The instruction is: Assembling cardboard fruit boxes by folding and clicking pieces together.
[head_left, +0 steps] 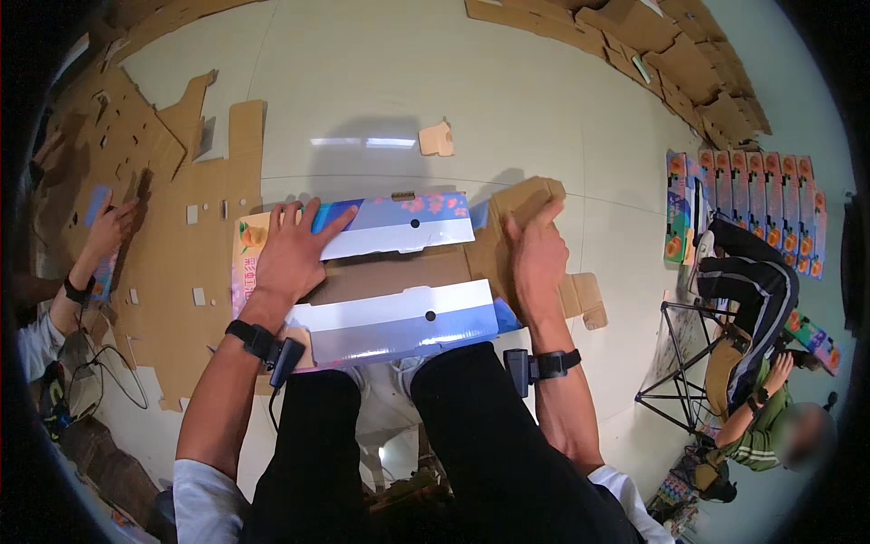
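A long printed cardboard box [399, 319] with blue, pink and peach-picture sides lies across in front of my knees. Its middle gapes between two white-and-blue side panels, showing brown cardboard inside. My left hand [292, 252] rests on the box's left end, fingers spread over the printed panel. At the right end a brown cardboard flap [528, 197] stands out from the box. My right hand [541, 263] grips this flap, with the thumb on its inner side and the index finger stretched along it. The other right fingers are partly hidden.
A big flattened cardboard sheet [168, 272] covers the floor at left, where another person's hand [111, 227] works. A small cardboard scrap [436, 139] lies ahead. At right, a seated person [770, 408] holds a similar box beside a row of printed boxes [752, 199].
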The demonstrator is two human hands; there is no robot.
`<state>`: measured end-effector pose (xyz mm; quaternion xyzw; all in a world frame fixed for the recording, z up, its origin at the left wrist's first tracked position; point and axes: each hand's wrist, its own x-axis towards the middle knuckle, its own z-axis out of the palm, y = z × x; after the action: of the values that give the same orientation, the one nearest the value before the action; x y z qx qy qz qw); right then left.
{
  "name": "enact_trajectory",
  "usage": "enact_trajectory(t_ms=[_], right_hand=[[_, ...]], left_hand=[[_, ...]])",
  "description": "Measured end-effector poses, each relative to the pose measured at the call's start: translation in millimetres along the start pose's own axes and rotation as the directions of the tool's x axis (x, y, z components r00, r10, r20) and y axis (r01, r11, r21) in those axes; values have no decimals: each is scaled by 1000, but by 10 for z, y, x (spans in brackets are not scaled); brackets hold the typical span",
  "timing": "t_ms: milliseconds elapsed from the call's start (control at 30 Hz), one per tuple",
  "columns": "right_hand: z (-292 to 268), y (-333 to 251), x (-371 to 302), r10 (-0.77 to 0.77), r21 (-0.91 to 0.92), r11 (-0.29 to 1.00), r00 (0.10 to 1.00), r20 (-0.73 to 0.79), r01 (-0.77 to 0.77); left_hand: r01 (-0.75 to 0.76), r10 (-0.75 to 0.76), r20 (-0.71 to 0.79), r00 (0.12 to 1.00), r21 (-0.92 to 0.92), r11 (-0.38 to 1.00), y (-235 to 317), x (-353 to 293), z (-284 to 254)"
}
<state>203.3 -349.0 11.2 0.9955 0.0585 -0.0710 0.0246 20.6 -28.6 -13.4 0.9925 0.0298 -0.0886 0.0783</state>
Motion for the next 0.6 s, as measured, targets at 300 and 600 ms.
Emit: enact_trajectory(t_ms=[300,600], right_hand=[[-367,-455,-232,12,239,971,997,81,-31],[-962,-124,331,-443,611,677,437,783,-410]], left_hand=[[18,-18,26,1000,-5,1000,-43,-10,-40],[39,-38,55,998,-16,999,-82,-11,-16]])
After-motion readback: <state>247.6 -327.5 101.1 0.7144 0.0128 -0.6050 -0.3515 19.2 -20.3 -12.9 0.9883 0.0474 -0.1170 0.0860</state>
